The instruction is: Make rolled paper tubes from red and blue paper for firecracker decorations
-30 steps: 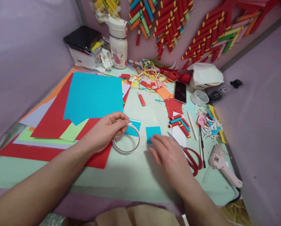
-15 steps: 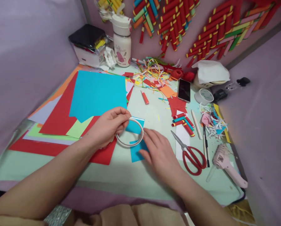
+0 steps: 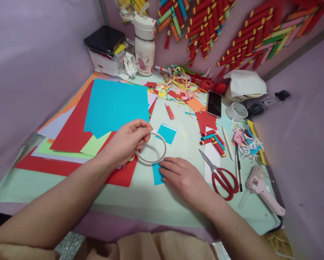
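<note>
There were 1 L hand (image 3: 132,139), 1 R hand (image 3: 184,177), 1 white ring (image 3: 151,161), 2 sm. blue papers (image 3: 168,134), 1 pr. scissors (image 3: 214,168), approx. 6 overlapping tubes (image 3: 218,148).
</note>
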Available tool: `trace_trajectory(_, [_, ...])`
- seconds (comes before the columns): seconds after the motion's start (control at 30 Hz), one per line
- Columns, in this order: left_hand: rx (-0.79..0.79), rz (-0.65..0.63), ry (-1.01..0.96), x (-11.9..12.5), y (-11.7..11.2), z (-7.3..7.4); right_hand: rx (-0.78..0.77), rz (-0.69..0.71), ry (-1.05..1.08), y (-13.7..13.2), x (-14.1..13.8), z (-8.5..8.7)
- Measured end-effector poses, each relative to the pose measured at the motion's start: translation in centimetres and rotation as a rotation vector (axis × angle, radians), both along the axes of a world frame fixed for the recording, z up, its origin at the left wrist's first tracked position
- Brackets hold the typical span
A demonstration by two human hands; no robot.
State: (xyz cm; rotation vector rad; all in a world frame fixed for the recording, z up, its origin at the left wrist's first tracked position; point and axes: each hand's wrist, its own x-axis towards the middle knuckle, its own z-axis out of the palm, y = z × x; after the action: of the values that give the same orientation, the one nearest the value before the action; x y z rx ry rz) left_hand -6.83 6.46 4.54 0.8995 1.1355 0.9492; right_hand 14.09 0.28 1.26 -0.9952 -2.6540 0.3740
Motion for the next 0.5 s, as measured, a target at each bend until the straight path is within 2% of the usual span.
trace_trajectory(0.2, [0.014,-0.091,0.177,0.4,-0.4,0.0,0.014,-0.169,-0.031,0.4,1.5,-1.4])
trace_trajectory(0.4, [0.042,-0.29,0.321,1.1,-1.2,0.0,-0.078,-0.088,0.062,0.6,1.4,-0.9])
trace_trajectory(0.5, [0.045,-0.334,0.33,1.3,-1.4,0.0,-0.123,-0.205,0.2,0.5,1.4,-0.4])
